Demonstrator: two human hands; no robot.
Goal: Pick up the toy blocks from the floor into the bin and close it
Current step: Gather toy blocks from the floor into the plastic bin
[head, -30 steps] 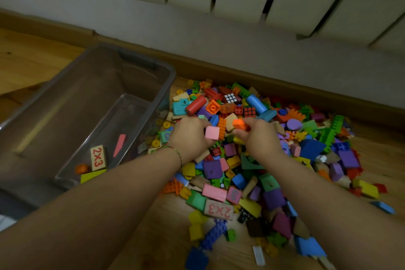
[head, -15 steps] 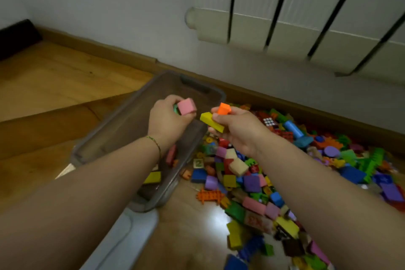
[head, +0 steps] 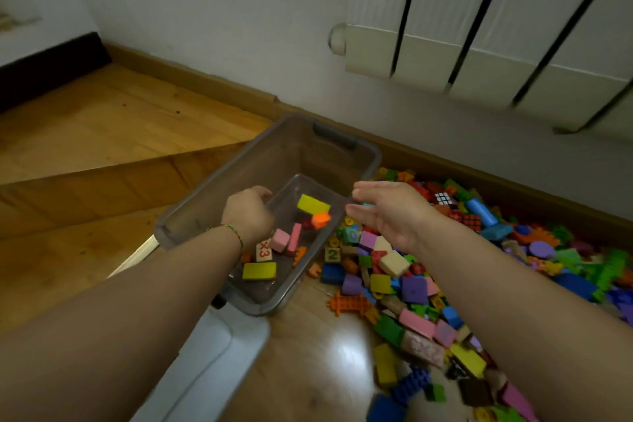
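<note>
Right hand (head: 387, 212) is spreading empty, left hand's (head: 248, 212) grip hidden; just-released yellow block (head: 313, 204) and orange block (head: 321, 219) are landing in the bin (head: 239, 161).

The bin (head: 239, 178) stands with its mouth uncovered, open to entry from above; the left hand (head: 248, 212) reaches in across the near left rim, and the right hand (head: 390, 212), fingers (head: 358, 211) outstretched, hovers at the right rim, leaving a gap between them. A few blocks (head: 259, 271) lie on the bin's bottom, its far end bare. The lid (head: 219, 353) lies on the floor (head: 102, 134) at the bin's near end. Right of the bin the pile of blocks (head: 411, 288) covers the floor up to the skirting board (head: 205, 86), with the radiator (head: 479, 44) on the wall above; left of the bin is bare wood
</note>
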